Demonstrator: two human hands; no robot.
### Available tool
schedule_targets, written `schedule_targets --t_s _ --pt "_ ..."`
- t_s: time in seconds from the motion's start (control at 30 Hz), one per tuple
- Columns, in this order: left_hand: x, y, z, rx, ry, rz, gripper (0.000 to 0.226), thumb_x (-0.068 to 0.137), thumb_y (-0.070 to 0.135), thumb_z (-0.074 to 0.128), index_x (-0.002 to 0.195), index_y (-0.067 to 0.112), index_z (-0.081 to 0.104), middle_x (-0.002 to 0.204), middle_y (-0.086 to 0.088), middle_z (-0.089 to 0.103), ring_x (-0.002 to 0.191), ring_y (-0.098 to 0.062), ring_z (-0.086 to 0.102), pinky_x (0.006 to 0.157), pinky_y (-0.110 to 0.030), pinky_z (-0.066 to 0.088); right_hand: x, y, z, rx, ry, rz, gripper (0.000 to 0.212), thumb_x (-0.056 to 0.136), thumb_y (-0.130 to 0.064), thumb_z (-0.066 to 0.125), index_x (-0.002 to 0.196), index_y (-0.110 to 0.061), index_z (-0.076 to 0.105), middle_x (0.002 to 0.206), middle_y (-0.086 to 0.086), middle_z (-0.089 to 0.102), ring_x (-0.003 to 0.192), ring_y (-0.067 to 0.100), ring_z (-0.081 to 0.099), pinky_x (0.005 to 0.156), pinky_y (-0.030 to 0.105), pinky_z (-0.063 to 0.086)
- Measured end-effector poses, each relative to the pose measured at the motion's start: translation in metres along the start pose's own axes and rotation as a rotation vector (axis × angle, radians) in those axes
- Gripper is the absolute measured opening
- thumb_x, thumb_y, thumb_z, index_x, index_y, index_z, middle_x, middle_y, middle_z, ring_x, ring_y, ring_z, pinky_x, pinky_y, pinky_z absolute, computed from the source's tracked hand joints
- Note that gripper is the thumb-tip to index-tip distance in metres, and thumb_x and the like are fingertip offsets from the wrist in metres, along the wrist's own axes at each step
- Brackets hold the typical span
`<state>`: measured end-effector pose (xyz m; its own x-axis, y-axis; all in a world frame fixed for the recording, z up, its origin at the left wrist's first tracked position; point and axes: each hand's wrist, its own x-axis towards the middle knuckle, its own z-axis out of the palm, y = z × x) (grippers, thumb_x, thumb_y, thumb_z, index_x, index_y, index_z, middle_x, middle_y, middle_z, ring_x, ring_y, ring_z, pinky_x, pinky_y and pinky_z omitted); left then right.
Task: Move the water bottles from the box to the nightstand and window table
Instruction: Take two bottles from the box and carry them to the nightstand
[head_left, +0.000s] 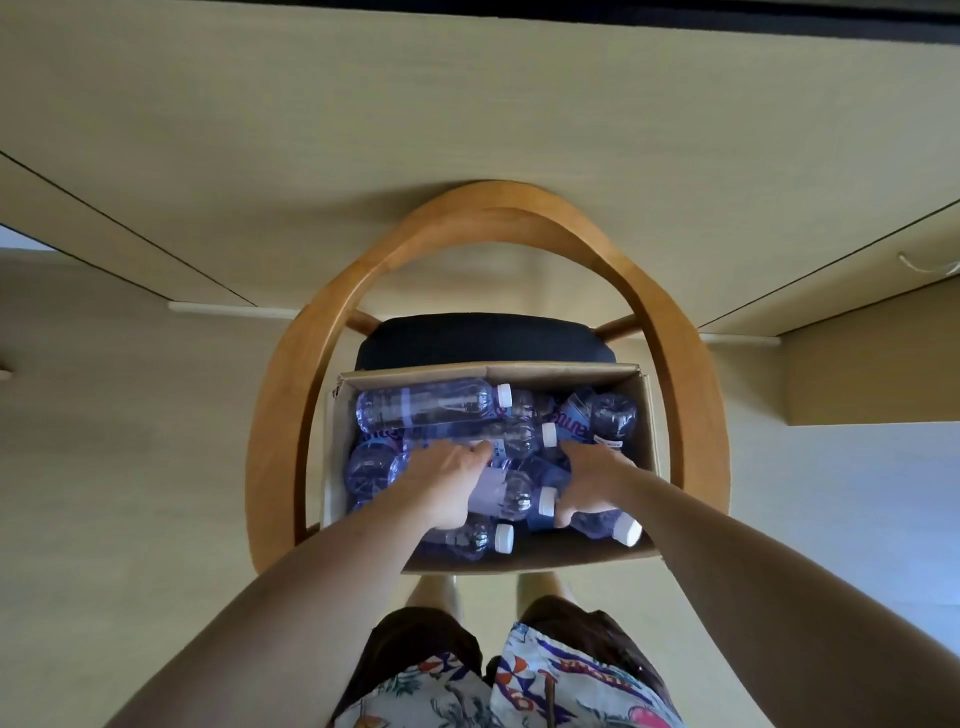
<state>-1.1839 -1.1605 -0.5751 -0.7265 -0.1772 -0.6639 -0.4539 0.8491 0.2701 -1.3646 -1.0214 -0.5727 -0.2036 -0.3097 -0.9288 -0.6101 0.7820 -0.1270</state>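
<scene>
Left hand curls over a bottle in the box on the chair; right hand closes on another at its right. Best grip each mid-body and lift straight, clear of neighbours.

Partial blue script lettering on the label of a water bottle at the far right of the box, cut off and upside down, not legible as a word. Similar fragment on a bottle label at the left. Printed capitals on the patterned shirt, inverted, too distorted to read.
</scene>
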Motion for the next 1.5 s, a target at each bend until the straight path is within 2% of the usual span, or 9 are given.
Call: schedule_targets --t_s 0.27,0.37,0.47,0.57,0.67,0.83,1.03,1.23,1.5 --pt "0.007 -0.008 -0.047 -0.265 -0.107 -0.173 0.081 0.066 0.003 0.072 0.135 0.036 0.047 0.125 -0.004 0.061 0.096 -0.022 0.057 0.07 -0.031 0.054 -0.033 0.007 -0.025 0.621 -0.245 0.092 0.048 0.073 -0.029 0.081 0.116 -0.014 0.066 0.125 0.013 0.058 0.104 0.041 0.067 0.072 0.041 0.065" --pt "0.007 -0.003 -0.075 -0.459 -0.129 -0.267 0.102 0.051 0.011 0.076 0.146 0.034 0.045 0.135 -0.002 0.057 0.105 -0.022 0.054 0.073 -0.035 0.055 -0.05 0.006 -0.042 0.589 -0.302 0.06 0.046 0.074 -0.027 0.083 0.115 -0.012 0.068 0.135 0.013 0.048 0.109 0.044 0.062 0.07 0.04 0.064" --pt "0.003 0.004 -0.109 -0.69 -0.085 -0.287 0.074 0.048 0.015 0.074 0.119 0.023 0.06 0.109 -0.002 0.066 0.097 -0.027 0.063 0.079 -0.038 0.057 -0.072 0.0 -0.066 0.644 -0.279 0.039 0.054 0.074 -0.024 0.084 0.123 -0.018 0.061 0.141 0.016 0.046 0.117 0.043 0.058 0.068 0.041 0.064" --pt "-0.008 0.019 -0.147 -0.919 -0.001 -0.26 0.035 0.048 0.012 0.068 0.081 0.012 0.058 0.062 0.0 0.059 0.059 -0.02 0.056 0.056 -0.027 0.046 -0.099 -0.004 -0.095 0.768 -0.162 -0.006 0.055 0.076 -0.024 0.083 0.125 -0.02 0.058 0.141 0.015 0.047 0.119 0.042 0.057 0.069 0.045 0.064" --pt "-0.019 0.038 -0.18 -1.096 0.063 -0.211 0.008 0.056 0.013 0.063 0.059 0.017 0.056 0.067 0.002 0.063 0.074 -0.019 0.058 0.071 -0.03 0.044 -0.126 -0.006 -0.117 0.893 0.007 -0.059 0.044 0.083 -0.028 0.078 0.122 -0.015 0.062 0.125 0.018 0.055 0.097 0.039 0.07 0.075 0.048 0.064" --pt "-0.025 0.056 -0.222 -1.329 0.105 -0.191 0.024 0.049 0.025 0.069 0.068 0.012 0.063 0.067 -0.006 0.06 0.059 -0.024 0.054 0.065 -0.031 0.045 -0.172 -0.01 -0.129 1.232 0.302 -0.143 0.027 0.09 -0.01 0.074 0.115 -0.002 0.069 0.106 0.021 0.062 0.073 0.034 0.067 0.062 0.045 0.064" --pt "-0.032 0.083 -0.261 -1.228 0.243 -0.024 0.074 0.051 0.061 0.092 0.107 0.02 0.067 0.101 -0.005 0.073 0.092 -0.026 0.068 0.074 -0.036 0.051 -0.216 -0.017 -0.108 1.909 0.393 -0.366 0.027 0.088 -0.01 0.074 0.109 0.003 0.063 0.102 0.018 0.067 0.069 0.023 0.065 0.061 0.034 0.059" --pt "-0.056 0.134 -0.28 -1.135 0.179 0.176 0.059 0.066 0.045 0.091 0.11 0.019 0.063 0.099 -0.005 0.073 0.082 -0.023 0.07 0.063 -0.03 0.048 -0.259 -0.003 -0.065 2.129 0.548 -0.672 0.062 0.069 -0.004 0.071 0.128 -0.003 0.049 0.095 0.016 0.066 0.086 0.029 0.067 0.086 0.045 0.055" --pt "-0.108 0.263 -0.241 -0.931 -0.019 0.466 0.037 0.073 0.032 0.088 0.1 0.012 0.071 0.07 -0.005 0.072 0.057 -0.021 0.067 0.055 -0.027 0.054 -0.341 0.054 0.03 2.268 1.005 -0.697 0.067 0.06 -0.026 0.096 0.109 -0.009 0.054 0.074 0.011 0.063 0.06 0.024 0.065 0.058 0.034 0.057"
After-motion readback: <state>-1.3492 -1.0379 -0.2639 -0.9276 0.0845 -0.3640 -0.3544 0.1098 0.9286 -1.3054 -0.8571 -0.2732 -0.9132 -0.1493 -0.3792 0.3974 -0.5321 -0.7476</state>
